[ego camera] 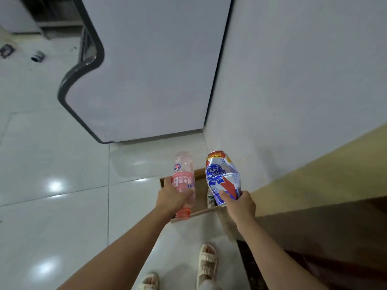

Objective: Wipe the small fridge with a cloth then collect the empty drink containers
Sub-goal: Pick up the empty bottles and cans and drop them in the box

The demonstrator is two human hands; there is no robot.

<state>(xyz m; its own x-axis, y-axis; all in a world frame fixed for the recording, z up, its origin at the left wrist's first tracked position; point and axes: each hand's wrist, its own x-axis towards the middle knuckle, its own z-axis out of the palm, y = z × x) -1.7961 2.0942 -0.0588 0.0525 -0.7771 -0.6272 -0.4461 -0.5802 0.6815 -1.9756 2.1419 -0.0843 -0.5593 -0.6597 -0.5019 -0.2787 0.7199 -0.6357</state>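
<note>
Above an open cardboard box [165,183] on the floor, the left hand [173,196] grips an empty pink plastic bottle [183,176]; the right hand [240,204] clasps a crushed Pabst Blue Ribbon can [222,178] by its base. Both look light, easily dented.

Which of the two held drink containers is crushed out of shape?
The beer can in the right hand: its sides are dented and creased. The pink plastic bottle in the left hand keeps its shape.
</note>
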